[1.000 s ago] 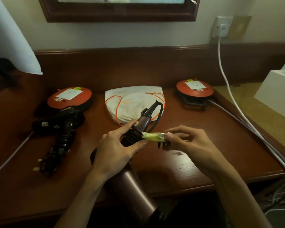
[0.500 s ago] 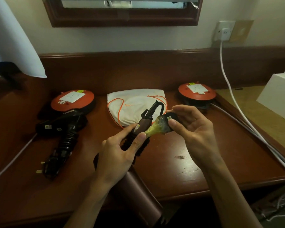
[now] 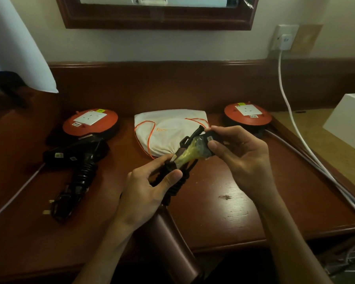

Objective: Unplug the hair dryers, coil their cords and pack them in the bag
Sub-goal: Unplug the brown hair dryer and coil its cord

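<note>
A maroon hair dryer (image 3: 172,242) hangs over the desk's front edge, its black cord wound around the handle. My left hand (image 3: 150,189) grips that wrapped handle. My right hand (image 3: 240,158) pinches a yellowish band (image 3: 190,153) stretched from the handle, together with the black plug (image 3: 210,138). A black hair dryer (image 3: 76,152) lies on the desk at the left, its cord coiled round its handle and its plug (image 3: 49,208) resting beside it. Behind my hands lies the white drawstring bag (image 3: 166,130) with orange cord, flat on the desk.
Two orange cable reels with sockets sit at the back left (image 3: 90,124) and back right (image 3: 247,114). A white cable (image 3: 291,113) runs from the wall socket (image 3: 284,37) down the right side. A white box (image 3: 348,121) stands far right, a white lampshade (image 3: 19,48) far left.
My right hand has risen and pulled the yellowish band up and to the right, stretching it, with the plug now in its fingers. The left hand stays on the handle.
</note>
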